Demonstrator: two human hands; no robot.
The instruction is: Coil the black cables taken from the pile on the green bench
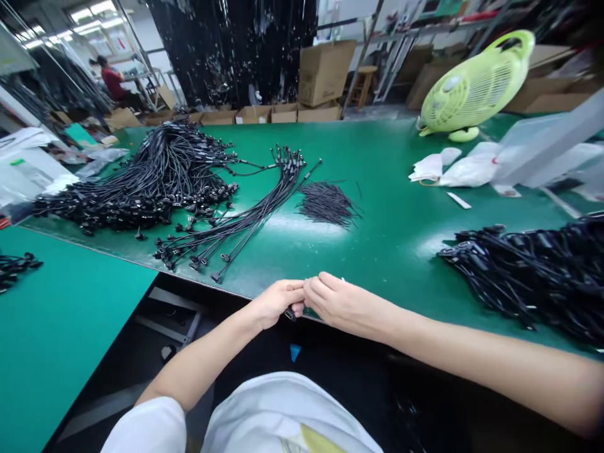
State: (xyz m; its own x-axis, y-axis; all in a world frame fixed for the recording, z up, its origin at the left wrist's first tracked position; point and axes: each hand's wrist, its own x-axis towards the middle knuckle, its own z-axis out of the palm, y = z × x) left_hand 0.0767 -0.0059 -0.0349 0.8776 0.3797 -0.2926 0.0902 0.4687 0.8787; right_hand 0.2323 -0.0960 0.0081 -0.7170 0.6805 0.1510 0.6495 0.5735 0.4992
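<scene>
At the table's front edge, my left hand [277, 303] is closed around a black cable, whose connector [290, 313] pokes out below the fingers. My right hand [333, 301] meets it fingertip to fingertip in a pinch; what lies between those fingers is hidden. Just beyond is a loose row of black cables [255, 217] with connectors at both ends. To its right lies a small heap of short thin black strips [328, 203], possibly ties. A large pile of similar cables [160, 167] covers the table's left part.
Bundled black cables [528, 267] lie on the right of the green table [377, 157]. A light green fan [472, 88] and white plastic bags [472, 167] are at the back right. Cardboard boxes [325, 72] stand behind the table. Someone in red [112, 80] sits far left.
</scene>
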